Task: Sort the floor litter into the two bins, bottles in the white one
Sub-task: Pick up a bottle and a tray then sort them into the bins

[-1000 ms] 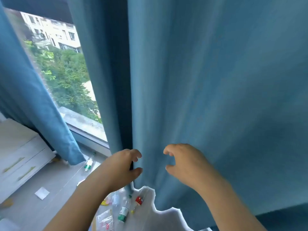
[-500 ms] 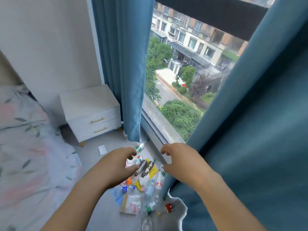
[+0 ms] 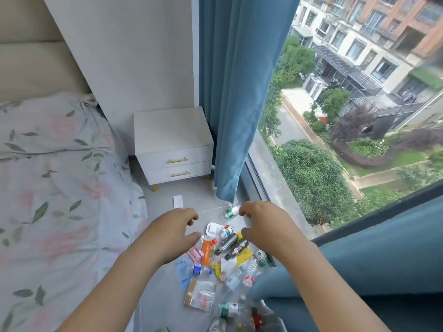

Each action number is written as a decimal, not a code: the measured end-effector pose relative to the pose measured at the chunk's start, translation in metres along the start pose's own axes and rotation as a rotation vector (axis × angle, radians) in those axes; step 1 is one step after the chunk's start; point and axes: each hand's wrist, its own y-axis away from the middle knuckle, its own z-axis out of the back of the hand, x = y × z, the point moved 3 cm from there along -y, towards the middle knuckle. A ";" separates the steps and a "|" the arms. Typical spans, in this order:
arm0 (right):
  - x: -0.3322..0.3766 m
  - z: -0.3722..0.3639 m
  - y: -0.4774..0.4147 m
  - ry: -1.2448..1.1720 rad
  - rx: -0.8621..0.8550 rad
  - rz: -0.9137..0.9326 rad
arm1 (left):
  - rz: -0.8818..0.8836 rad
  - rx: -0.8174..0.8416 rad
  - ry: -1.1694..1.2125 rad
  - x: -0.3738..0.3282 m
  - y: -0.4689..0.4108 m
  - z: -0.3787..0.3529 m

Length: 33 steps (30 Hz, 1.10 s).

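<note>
A heap of litter (image 3: 225, 262) lies on the grey floor by the window: plastic bottles, dark bottles (image 3: 231, 244), an orange packet (image 3: 207, 251), a yellow wrapper and clear bags (image 3: 201, 297). One green-labelled bottle (image 3: 231, 211) lies apart, near the curtain hem. My left hand (image 3: 172, 233) and right hand (image 3: 261, 224) hover above the heap, fingers loosely curled, holding nothing. A white bin rim (image 3: 271, 305) with bottles inside shows at the bottom edge, partly hidden by the curtain.
A bed with a floral cover (image 3: 60, 188) fills the left. A white nightstand (image 3: 172, 144) stands against the wall. Blue curtains (image 3: 235, 97) hang beside the large window; another curtain panel (image 3: 374, 259) drapes at right. A white paper slip (image 3: 177, 201) lies on the floor.
The view has swung left from the curtain to the bed, nightstand and litter heap. Both hands stay raised in front with curled fingers and hold nothing.
</note>
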 end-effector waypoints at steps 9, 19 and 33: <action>-0.055 -0.107 -0.124 -0.020 0.037 -0.069 | 0.050 0.045 -0.025 0.068 -0.124 -0.081; -0.119 -0.337 -0.269 -0.023 0.120 -0.105 | 0.076 0.105 -0.049 0.203 -0.289 -0.272; -0.216 -0.622 -0.400 0.065 -0.046 -0.098 | -0.161 0.018 -0.226 0.312 -0.464 -0.505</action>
